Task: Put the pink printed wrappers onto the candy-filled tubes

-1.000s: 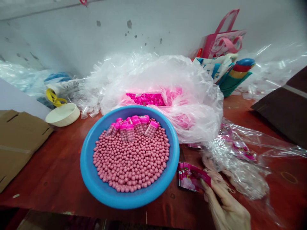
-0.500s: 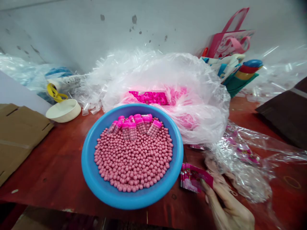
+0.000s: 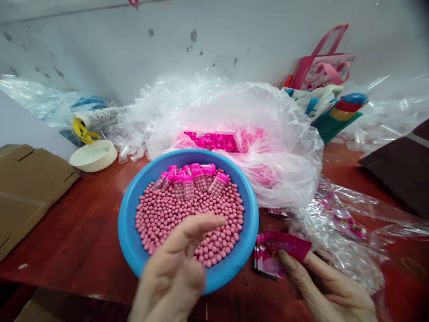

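My right hand (image 3: 325,286) pinches a shiny pink sachet (image 3: 291,243) between thumb and fingers. Below it, just right of the blue basin, lie more pink sachets (image 3: 266,261). In front of the basin (image 3: 125,232), my left hand (image 3: 174,268) reaches over the near rim, slightly blurred. Its index finger is stretched out and the thumb stands apart, with nothing seen between them. Pink beads (image 3: 161,214) fill the basin. On their far side lie several small clear bottles (image 3: 199,176) with bright pink caps, filled with beads.
Behind the basin slumps a large clear plastic bag (image 3: 278,165) with pink caps (image 3: 214,142) inside. Crumpled clear film (image 3: 348,255) lies at the right. To the left are a cardboard box (image 3: 30,188), a white round dish (image 3: 94,156) and a yellow tape ring (image 3: 83,130).
My left hand has come into view over the near side of the basin. My right hand has lifted the pink sachet slightly and moved a little to the right.
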A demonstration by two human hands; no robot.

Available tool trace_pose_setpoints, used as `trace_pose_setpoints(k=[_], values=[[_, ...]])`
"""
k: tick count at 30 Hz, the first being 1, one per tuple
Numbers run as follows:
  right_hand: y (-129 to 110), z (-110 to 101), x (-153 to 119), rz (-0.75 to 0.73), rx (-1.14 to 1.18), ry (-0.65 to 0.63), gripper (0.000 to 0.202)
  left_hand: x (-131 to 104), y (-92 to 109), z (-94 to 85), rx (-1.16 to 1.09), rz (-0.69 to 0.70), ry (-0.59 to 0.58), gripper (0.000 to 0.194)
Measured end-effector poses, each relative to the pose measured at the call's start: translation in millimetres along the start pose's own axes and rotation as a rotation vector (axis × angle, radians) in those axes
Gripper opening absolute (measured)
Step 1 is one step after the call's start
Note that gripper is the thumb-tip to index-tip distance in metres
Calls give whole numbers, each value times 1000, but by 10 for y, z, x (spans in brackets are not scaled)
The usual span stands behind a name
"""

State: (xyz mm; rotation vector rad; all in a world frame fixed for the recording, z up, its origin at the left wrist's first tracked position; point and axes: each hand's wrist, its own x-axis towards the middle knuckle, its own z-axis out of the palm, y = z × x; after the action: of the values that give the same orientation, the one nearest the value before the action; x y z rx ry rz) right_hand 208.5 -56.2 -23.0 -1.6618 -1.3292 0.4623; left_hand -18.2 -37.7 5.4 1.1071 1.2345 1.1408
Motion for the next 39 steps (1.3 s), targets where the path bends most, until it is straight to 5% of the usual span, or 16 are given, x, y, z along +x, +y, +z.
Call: trace_pose_setpoints(k=[4,9,14,17,23,31,39], values=[[-266,183,140,-202,115,-209,15,281,233,300,-40,-83,-120,54],[-355,370,202,-316,143,-343,18,388,114,353,-173,-45,-127,10],[-362,562,170,-274,157,-318,36,434,72,300,-328,-91,12,3],[-379,674,138,-280,171,-300,30,434,56,278,-430,-139,67,4],[-443,774,172,-457,164,-309,26,446,4,204,-530,-222,109,10],[-510,756,298,-309,247,-239,14,488,15,117,-577,-233,187,12],[-646,854,322,-178,304,-466,23,498,-54,70,-635,-245,238,20]])
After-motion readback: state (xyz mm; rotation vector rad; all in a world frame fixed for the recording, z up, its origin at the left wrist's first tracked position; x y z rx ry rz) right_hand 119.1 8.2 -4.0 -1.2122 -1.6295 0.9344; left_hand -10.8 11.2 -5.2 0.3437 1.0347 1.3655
